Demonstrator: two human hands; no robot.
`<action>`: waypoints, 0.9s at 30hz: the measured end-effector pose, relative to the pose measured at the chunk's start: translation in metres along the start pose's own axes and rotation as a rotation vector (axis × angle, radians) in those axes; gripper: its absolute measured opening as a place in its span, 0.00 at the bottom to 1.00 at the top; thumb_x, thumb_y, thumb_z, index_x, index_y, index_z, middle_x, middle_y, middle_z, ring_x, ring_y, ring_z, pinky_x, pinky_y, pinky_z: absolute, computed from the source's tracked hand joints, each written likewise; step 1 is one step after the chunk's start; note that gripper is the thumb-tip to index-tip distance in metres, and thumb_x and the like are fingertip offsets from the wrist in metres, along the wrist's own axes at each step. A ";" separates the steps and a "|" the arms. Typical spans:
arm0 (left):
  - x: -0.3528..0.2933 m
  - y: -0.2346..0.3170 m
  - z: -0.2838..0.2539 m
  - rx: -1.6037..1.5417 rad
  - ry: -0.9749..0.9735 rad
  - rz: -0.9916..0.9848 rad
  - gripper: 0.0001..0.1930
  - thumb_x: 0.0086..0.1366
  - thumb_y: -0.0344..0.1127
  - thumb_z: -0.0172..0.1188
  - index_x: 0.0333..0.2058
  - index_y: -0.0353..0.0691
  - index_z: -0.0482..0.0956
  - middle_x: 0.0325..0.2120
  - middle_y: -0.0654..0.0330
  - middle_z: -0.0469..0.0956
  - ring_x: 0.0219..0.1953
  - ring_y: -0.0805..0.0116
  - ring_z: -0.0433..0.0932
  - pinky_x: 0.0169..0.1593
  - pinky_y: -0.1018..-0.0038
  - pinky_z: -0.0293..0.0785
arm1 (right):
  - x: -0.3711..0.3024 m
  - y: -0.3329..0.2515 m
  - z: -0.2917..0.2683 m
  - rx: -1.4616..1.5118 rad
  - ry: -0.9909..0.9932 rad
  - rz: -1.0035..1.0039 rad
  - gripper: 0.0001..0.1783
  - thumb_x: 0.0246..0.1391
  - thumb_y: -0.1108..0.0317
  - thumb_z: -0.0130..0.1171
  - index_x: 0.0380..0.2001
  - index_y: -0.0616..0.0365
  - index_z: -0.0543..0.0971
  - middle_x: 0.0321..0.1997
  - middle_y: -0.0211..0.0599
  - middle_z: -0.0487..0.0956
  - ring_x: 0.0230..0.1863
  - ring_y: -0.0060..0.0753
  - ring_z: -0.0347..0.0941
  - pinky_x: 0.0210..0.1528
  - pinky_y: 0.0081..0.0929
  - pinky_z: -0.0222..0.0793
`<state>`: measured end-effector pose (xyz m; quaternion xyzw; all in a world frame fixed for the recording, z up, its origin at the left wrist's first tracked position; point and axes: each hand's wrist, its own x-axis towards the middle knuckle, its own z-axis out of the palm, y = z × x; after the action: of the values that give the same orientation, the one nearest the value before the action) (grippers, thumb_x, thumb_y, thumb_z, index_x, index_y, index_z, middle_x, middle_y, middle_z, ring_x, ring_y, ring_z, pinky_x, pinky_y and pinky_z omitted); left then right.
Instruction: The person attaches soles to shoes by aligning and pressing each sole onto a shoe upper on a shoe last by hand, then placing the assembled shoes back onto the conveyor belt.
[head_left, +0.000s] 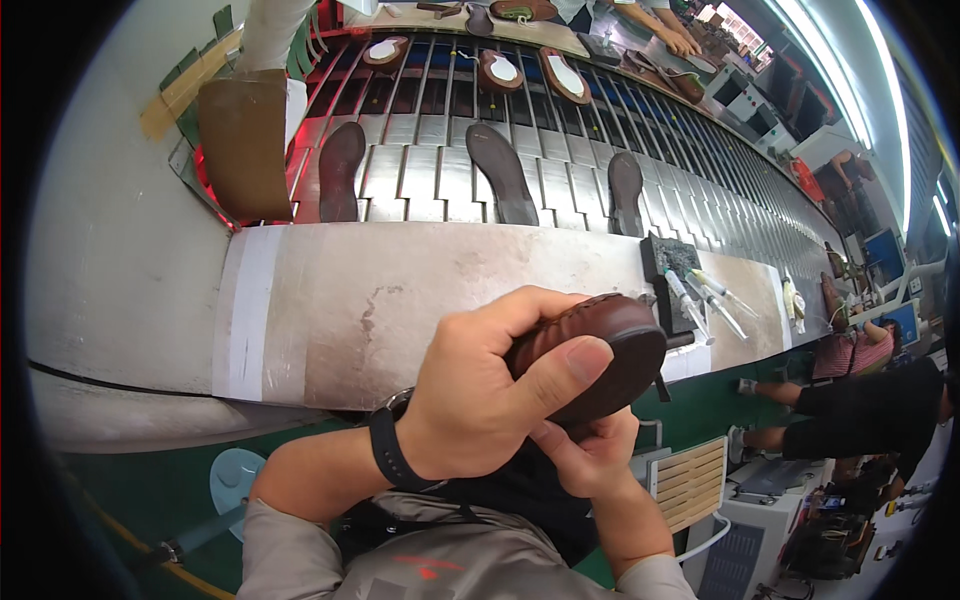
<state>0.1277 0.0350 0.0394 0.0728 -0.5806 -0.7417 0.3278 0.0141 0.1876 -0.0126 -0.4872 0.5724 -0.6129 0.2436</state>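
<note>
Leftward, toward ten o'clock, a dark sole lay on the slatted conveyor. The left hand clasped a brown shoe, toward four o'clock from centre, thumb against its underside. Below, at six o'clock, the right hand curled; what it pinched couldn't be told. At two o'clock, syringes, contents unclear, lay by a black block on the worktop.

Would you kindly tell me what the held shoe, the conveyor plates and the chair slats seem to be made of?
Shoe: probably leather, brown and softly glossy with puckered ridges, though synthetic is possible. Conveyor plates: seemingly bare metal, silvery with bright reflections. Chair slats: apparently wood, pale tan, perhaps imitation.
</note>
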 end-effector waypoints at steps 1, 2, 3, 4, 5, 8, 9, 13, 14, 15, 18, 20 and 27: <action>-0.003 0.005 -0.005 -0.026 0.013 -0.067 0.23 0.76 0.47 0.69 0.53 0.29 0.83 0.41 0.54 0.89 0.41 0.71 0.87 0.47 0.75 0.83 | 0.002 -0.004 0.002 0.022 0.007 0.001 0.16 0.61 0.78 0.72 0.52 0.68 0.85 0.44 0.42 0.90 0.45 0.30 0.87 0.48 0.29 0.82; -0.006 0.011 -0.013 -0.005 0.010 -0.082 0.23 0.76 0.47 0.69 0.53 0.29 0.83 0.41 0.54 0.89 0.41 0.71 0.87 0.47 0.75 0.83 | 0.005 -0.008 0.004 -0.064 -0.053 -0.012 0.15 0.60 0.76 0.73 0.50 0.67 0.85 0.40 0.42 0.90 0.40 0.33 0.88 0.44 0.29 0.81; -0.006 0.019 -0.022 -0.001 0.026 -0.104 0.22 0.76 0.47 0.67 0.52 0.29 0.82 0.42 0.52 0.89 0.42 0.70 0.87 0.48 0.74 0.83 | 0.009 -0.012 0.006 -0.146 -0.114 -0.024 0.14 0.59 0.75 0.74 0.48 0.65 0.85 0.36 0.42 0.89 0.36 0.36 0.88 0.39 0.29 0.81; -0.010 0.023 -0.028 -0.006 0.074 -0.100 0.22 0.77 0.47 0.64 0.51 0.29 0.81 0.43 0.50 0.89 0.43 0.68 0.88 0.49 0.72 0.83 | 0.013 -0.015 0.009 -0.110 -0.104 -0.017 0.14 0.59 0.75 0.74 0.48 0.65 0.85 0.36 0.42 0.89 0.36 0.36 0.88 0.39 0.29 0.81; -0.012 0.027 -0.035 -0.015 0.118 -0.096 0.22 0.77 0.48 0.62 0.51 0.29 0.81 0.43 0.48 0.89 0.44 0.66 0.88 0.50 0.71 0.83 | 0.018 -0.019 0.011 -0.197 -0.177 0.021 0.12 0.59 0.74 0.74 0.44 0.64 0.84 0.34 0.43 0.88 0.34 0.40 0.87 0.37 0.30 0.80; -0.030 0.030 -0.060 0.003 0.238 -0.065 0.30 0.81 0.58 0.41 0.58 0.33 0.73 0.54 0.32 0.82 0.56 0.45 0.85 0.63 0.54 0.80 | 0.029 -0.014 0.023 -0.126 -0.199 0.014 0.11 0.60 0.70 0.75 0.37 0.62 0.81 0.32 0.44 0.86 0.29 0.47 0.84 0.31 0.35 0.77; -0.037 0.027 -0.066 -0.001 0.272 0.003 0.30 0.82 0.56 0.39 0.58 0.33 0.73 0.56 0.33 0.82 0.58 0.44 0.83 0.65 0.52 0.79 | 0.030 -0.008 0.027 -0.104 -0.179 0.002 0.11 0.60 0.69 0.74 0.37 0.62 0.81 0.32 0.44 0.86 0.29 0.46 0.84 0.30 0.35 0.76; -0.066 0.019 -0.076 0.063 0.327 0.123 0.30 0.86 0.55 0.33 0.59 0.35 0.75 0.58 0.38 0.81 0.62 0.43 0.80 0.69 0.48 0.74 | 0.031 -0.003 0.034 -0.172 -0.170 -0.062 0.11 0.61 0.67 0.74 0.36 0.60 0.81 0.28 0.41 0.84 0.26 0.43 0.82 0.27 0.36 0.74; -0.072 0.017 -0.076 0.080 0.329 0.100 0.30 0.86 0.55 0.33 0.59 0.35 0.75 0.58 0.38 0.81 0.62 0.43 0.80 0.69 0.48 0.74 | 0.031 -0.002 0.036 -0.249 -0.171 -0.104 0.11 0.61 0.66 0.74 0.35 0.59 0.81 0.26 0.40 0.82 0.26 0.43 0.82 0.27 0.36 0.74; -0.077 0.015 -0.076 0.108 0.354 0.130 0.32 0.86 0.57 0.32 0.59 0.35 0.76 0.58 0.38 0.81 0.62 0.43 0.79 0.69 0.48 0.73 | 0.032 -0.001 0.042 -0.261 -0.133 -0.145 0.12 0.61 0.65 0.74 0.33 0.57 0.80 0.21 0.39 0.78 0.23 0.43 0.79 0.25 0.38 0.71; -0.088 0.009 -0.070 0.143 0.386 0.152 0.32 0.87 0.59 0.31 0.59 0.38 0.77 0.59 0.40 0.80 0.63 0.43 0.79 0.70 0.47 0.72 | 0.033 -0.004 0.042 -0.341 -0.156 -0.166 0.15 0.62 0.63 0.74 0.29 0.56 0.77 0.19 0.38 0.75 0.21 0.44 0.76 0.24 0.40 0.69; -0.091 0.007 -0.066 0.120 0.427 0.179 0.32 0.87 0.59 0.31 0.57 0.40 0.78 0.60 0.41 0.80 0.64 0.44 0.78 0.70 0.47 0.72 | 0.032 -0.006 0.040 -0.345 -0.169 -0.133 0.14 0.61 0.63 0.74 0.31 0.56 0.79 0.21 0.38 0.77 0.21 0.44 0.77 0.24 0.39 0.69; -0.099 0.005 -0.059 0.195 0.412 0.199 0.30 0.86 0.60 0.32 0.57 0.44 0.78 0.59 0.42 0.80 0.63 0.45 0.78 0.69 0.47 0.73 | 0.035 -0.009 0.033 -0.295 -0.237 -0.087 0.18 0.64 0.59 0.71 0.27 0.55 0.75 0.19 0.40 0.75 0.21 0.48 0.76 0.24 0.43 0.68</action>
<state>0.2350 0.0429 -0.0019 0.1963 -0.5745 -0.6158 0.5022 0.0308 0.1448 0.0025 -0.6105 0.6018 -0.4708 0.2086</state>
